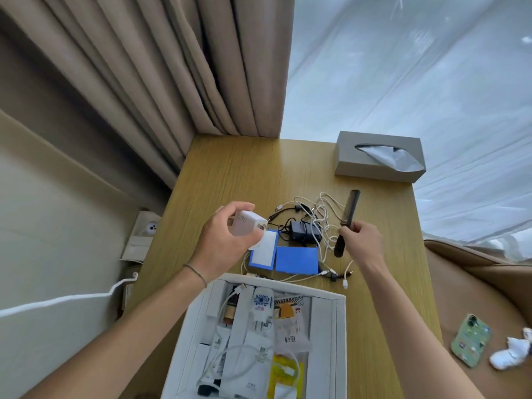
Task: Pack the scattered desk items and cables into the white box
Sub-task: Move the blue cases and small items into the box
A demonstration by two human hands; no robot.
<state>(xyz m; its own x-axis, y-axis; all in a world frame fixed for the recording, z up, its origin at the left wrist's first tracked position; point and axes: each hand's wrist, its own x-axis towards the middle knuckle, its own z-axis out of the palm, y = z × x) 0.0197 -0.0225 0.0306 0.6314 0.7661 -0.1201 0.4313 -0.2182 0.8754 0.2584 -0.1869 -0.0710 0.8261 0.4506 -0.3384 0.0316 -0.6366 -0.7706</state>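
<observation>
My left hand (227, 237) grips a white charger plug (248, 223) above the desk, its prongs pointing right. Over to the right, my right hand (361, 240) holds a black comb (348, 217) by its middle, raised over a tangle of white and black cables (316, 220). A black power adapter (303, 234) lies in that tangle. Two blue boxes (296, 260) sit below it, the left one with a white label. The white box (328, 341) stands open at the near edge and holds chargers, cables and packets.
A grey tissue box (359, 156) stands at the far right of the wooden desk (230, 174). Curtains hang behind. A brown seat at the right holds a green phone (470, 341) and white crumpled tissue (509, 352). A white cord (57, 300) runs along the left wall.
</observation>
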